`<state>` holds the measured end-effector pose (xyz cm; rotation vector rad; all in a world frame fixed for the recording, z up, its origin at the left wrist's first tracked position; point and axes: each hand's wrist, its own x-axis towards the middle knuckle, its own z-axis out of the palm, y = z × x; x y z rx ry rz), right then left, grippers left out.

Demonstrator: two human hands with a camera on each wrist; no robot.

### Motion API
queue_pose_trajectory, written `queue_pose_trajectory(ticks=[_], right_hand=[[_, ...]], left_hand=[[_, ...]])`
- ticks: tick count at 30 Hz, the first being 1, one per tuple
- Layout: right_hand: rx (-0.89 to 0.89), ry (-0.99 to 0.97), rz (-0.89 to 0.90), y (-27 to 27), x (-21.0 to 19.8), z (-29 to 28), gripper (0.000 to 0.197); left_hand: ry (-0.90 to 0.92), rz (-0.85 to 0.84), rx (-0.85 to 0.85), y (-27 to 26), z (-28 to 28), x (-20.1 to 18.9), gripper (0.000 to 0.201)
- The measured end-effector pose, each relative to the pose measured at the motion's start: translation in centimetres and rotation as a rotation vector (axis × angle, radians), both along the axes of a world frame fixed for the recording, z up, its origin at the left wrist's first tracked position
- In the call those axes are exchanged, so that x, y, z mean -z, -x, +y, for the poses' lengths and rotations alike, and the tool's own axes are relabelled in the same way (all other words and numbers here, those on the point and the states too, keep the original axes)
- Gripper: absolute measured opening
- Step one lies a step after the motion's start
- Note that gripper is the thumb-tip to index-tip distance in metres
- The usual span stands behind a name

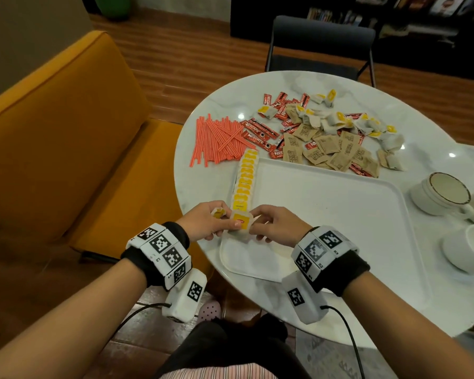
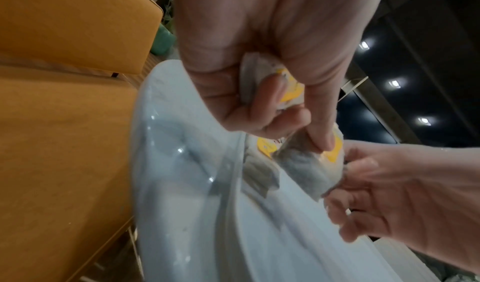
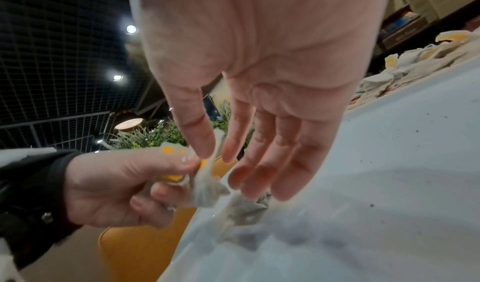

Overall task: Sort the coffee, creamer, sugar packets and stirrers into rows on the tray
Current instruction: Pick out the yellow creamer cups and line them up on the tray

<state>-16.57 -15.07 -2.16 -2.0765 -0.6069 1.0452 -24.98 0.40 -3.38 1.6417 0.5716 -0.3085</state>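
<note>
Round and white, the marble-look table [image 1: 197, 149] stands beside an orange sofa [image 1: 60, 138], with a dark chair [image 1: 320, 45] at its far side. On it sits a white tray [image 1: 340, 203], and along the tray's left edge runs a row of white packets with yellow labels [image 1: 245, 179]. Beyond the tray lie a heap of red-striped stirrers [image 1: 219, 139], red coffee sticks [image 1: 257, 134], brown sugar packets [image 1: 337, 151] and more loose yellow-labelled packets [image 1: 348, 121]. White cups [image 1: 441, 195] stand to the right.

At the near end of the row, the left hand [image 1: 205, 221] curls round a spare packet [image 2: 275, 85] in its palm, while its thumb and forefinger pinch another packet [image 1: 240, 222]. The right hand [image 1: 274, 224] pinches that same packet's opposite edge between thumb and forefinger; its other fingers [image 3: 259, 163] hang loosely extended.
</note>
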Motion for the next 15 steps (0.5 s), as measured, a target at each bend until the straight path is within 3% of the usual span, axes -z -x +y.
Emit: queue_pose_trajectory(ticks=[3, 6, 10, 15], right_hand=[[0.014, -0.008, -0.09, 0.3, 0.1, 0.2, 0.006], [0.012, 0.044, -0.152, 0.3, 0.3, 0.8, 0.021], [0.013, 0.13, -0.243, 0.3, 0.6, 1.8, 0.008], [0.072, 0.209, -0.328, -0.4, 0.9, 2.6, 0.018]], left_hand=[[-0.038, 0.039, 0.017, 0.3, -0.2, 0.6, 0.027], [-0.086, 0.059, 0.032, 0.4, -0.3, 1.0, 0.03], [-0.222, 0.069, 0.053, 0.4, -0.2, 1.2, 0.026], [-0.328, 0.001, -0.007, 0.3, 0.2, 1.0, 0.02]])
